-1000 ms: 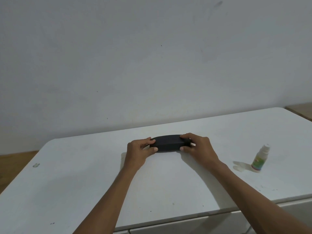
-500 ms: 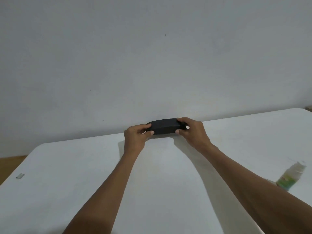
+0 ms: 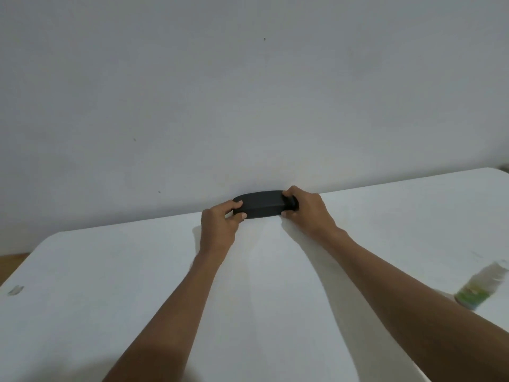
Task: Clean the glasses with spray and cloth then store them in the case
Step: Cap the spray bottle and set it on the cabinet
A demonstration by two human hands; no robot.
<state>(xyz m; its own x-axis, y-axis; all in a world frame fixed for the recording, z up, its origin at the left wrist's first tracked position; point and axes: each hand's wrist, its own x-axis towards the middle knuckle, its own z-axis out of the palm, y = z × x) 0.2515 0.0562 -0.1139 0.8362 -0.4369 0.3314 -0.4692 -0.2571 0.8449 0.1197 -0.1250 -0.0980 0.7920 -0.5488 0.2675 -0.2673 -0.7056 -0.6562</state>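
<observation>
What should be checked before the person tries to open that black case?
1. Case held at both ends: ok. The left hand grips one end, the right hand the other.
2. Case shut: ok, no gap shows along its side.
3. Case resting on the table: cannot tell, since its underside is hidden.
4. Spray bottle within reach: ok. It stands near the right forearm, though it is blurred.
5. Glasses and cloth ready: cannot tell, neither is in view.
6. Room around the case: ok, bare tabletop lies in front of it.
</observation>
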